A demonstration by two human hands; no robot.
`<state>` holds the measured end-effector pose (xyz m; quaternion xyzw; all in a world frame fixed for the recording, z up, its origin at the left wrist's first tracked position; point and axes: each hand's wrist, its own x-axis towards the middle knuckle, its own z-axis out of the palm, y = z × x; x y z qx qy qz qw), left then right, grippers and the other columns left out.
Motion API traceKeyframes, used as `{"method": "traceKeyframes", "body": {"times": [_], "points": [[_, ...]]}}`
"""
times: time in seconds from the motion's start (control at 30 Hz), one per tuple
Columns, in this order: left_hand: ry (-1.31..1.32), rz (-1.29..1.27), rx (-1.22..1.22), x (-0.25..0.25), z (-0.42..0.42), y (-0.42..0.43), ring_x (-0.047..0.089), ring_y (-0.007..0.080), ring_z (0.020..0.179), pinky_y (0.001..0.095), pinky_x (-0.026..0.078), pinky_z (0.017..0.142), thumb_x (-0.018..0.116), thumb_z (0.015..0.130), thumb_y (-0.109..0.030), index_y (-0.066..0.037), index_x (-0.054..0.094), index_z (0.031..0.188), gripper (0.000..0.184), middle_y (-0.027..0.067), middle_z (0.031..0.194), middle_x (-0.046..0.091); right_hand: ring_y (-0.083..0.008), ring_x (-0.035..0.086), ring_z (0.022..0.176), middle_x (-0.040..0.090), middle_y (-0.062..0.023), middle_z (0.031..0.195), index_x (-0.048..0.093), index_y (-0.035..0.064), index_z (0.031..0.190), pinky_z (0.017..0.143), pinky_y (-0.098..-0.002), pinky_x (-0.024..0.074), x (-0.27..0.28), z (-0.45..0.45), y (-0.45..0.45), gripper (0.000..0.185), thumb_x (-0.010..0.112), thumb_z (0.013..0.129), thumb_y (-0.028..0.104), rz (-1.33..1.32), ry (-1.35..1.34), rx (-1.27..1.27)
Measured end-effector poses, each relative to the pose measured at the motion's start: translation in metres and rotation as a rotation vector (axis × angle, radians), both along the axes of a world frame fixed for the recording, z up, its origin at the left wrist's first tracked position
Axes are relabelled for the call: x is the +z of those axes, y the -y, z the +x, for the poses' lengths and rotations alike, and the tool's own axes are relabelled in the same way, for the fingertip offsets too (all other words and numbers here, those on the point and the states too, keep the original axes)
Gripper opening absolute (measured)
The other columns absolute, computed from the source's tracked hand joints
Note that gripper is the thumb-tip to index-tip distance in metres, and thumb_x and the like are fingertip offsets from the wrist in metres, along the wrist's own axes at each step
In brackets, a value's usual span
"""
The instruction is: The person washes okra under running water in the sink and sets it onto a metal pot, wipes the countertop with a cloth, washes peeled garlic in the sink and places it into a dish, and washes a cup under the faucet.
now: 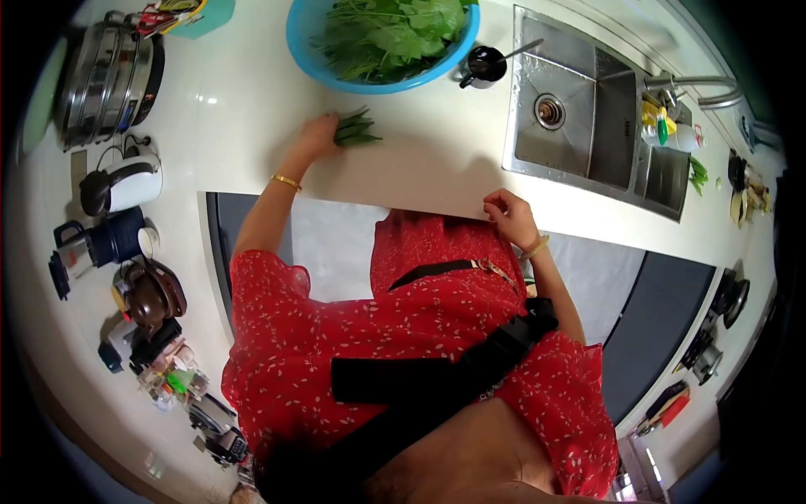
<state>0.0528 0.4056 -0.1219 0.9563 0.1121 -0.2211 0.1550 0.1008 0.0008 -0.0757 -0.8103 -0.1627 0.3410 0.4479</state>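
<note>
My left hand (pixel 319 136) is closed around one end of a small bunch of green leaf stalks (pixel 357 128), low over the white countertop (pixel 420 172). The stalks' tips point right, and my palm hides their other ends. At the counter's front edge, my right hand (pixel 512 217) has its fingers curled in, with nothing visible in them. Beyond my left hand stands a blue basin (pixel 361 85) heaped with leafy greens (pixel 395 38).
A black mug (pixel 484 69) with a spoon (pixel 522 49) stands between the basin and the steel sink (pixel 575 126). The faucet (pixel 697 81) is at the sink's far right. Stacked steamer pots (pixel 105 84), a white kettle (pixel 134 182) and a blender (pixel 117 235) line the left counter.
</note>
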Motion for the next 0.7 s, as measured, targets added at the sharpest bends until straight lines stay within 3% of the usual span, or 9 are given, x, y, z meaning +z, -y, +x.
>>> {"method": "traceKeyframes", "body": {"times": [0.1,0.17,0.2,0.23,0.3,0.47,0.53,0.57,0.7], "points": [[-0.045,-0.201,0.297,-0.001,-0.003,0.005,0.054,0.0326,0.088,0.0391,0.043,0.075,0.068,0.057,-0.025,-0.002,0.050,0.104,0.056,0.0203,0.093,0.056,-0.0212,0.060,0.067,0.060,-0.0134,0.074,0.056,0.0003,0.087,0.062,-0.0286,0.0473,-0.012,0.002,0.012,0.014,0.058,0.075,0.009,0.021,0.081,-0.009],[0.135,-0.271,0.258,-0.035,-0.003,0.005,0.057,0.0314,0.083,0.0377,0.046,0.071,0.069,0.056,-0.029,-0.002,0.054,0.099,0.053,0.0171,0.089,0.060,-0.0249,0.059,0.067,0.060,-0.0139,0.075,0.059,0.0029,0.084,0.063,-0.0318,0.0474,-0.016,0.007,0.021,0.015,0.057,0.074,0.015,-0.043,0.166,-0.017],[0.192,-0.423,0.275,-0.028,0.006,0.028,0.059,0.0283,0.075,0.0354,0.047,0.067,0.071,0.056,-0.029,0.000,0.056,0.095,0.051,0.0162,0.083,0.061,-0.0267,0.059,0.068,0.060,-0.0149,0.075,0.060,0.0037,0.085,0.065,-0.0338,0.0472,-0.029,0.008,0.034,0.017,0.057,0.075,0.017,-0.056,0.153,-0.025],[0.103,-0.521,0.323,-0.002,0.015,0.061,0.057,0.0163,0.069,0.0302,0.047,0.063,0.071,0.060,-0.019,0.001,0.056,0.098,0.046,0.0104,0.084,0.061,-0.0282,0.059,0.070,0.061,-0.0156,0.076,0.060,0.0038,0.084,0.067,-0.0356,0.0467,-0.026,0.011,0.047,0.018,0.056,0.075,0.019,-0.047,0.187,-0.023],[-0.008,-0.849,0.500,0.006,0.010,0.114,0.053,0.0141,0.062,0.0268,0.044,0.054,0.068,0.064,-0.012,0.000,0.056,0.088,0.029,0.0061,0.072,0.057,-0.0262,0.060,0.069,0.061,-0.0140,0.076,0.059,0.0040,0.085,0.064,-0.0324,0.0471,-0.020,0.003,0.073,0.016,0.058,0.074,0.015,-0.071,0.185,-0.055],[-0.123,-1.382,0.585,0.026,0.005,0.218,0.051,0.0130,0.066,0.0240,0.042,0.058,0.065,0.069,-0.009,-0.002,0.050,0.099,0.034,0.0040,0.077,0.053,-0.0219,0.060,0.066,0.061,-0.0115,0.073,0.057,0.0015,0.084,0.062,-0.0290,0.0470,-0.011,-0.032,0.116,0.013,0.059,0.073,0.009,-0.008,0.188,-0.215],[-0.117,-1.413,0.575,0.029,0.031,0.257,0.052,0.0136,0.068,0.0248,0.044,0.058,0.064,0.071,-0.009,-0.002,0.048,0.100,0.034,0.0046,0.080,0.053,-0.0202,0.059,0.064,0.061,-0.0108,0.072,0.057,0.0012,0.084,0.060,-0.0284,0.0469,-0.005,-0.029,0.142,0.013,0.059,0.074,0.008,0.004,0.222,-0.263],[-0.201,-1.461,0.646,0.003,0.010,0.240,0.053,0.0139,0.069,0.0252,0.044,0.059,0.064,0.072,-0.008,-0.003,0.048,0.101,0.034,0.0048,0.082,0.053,-0.0193,0.059,0.063,0.061,-0.0108,0.072,0.057,0.0010,0.084,0.060,-0.0283,0.0468,-0.011,-0.058,0.116,0.013,0.059,0.074,0.008,-0.067,0.128,-0.296],[-0.180,-1.613,0.589,0.015,0.064,0.250,0.055,0.0148,0.075,0.0257,0.046,0.063,0.062,0.073,-0.008,-0.001,0.048,0.102,0.032,0.0061,0.086,0.054,-0.0126,0.055,0.058,0.060,-0.0078,0.071,0.056,0.0004,0.084,0.053,-0.0248,0.0452,0.002,-0.047,0.113,0.008,0.056,0.077,0.005,-0.071,0.002,-0.380]]}}
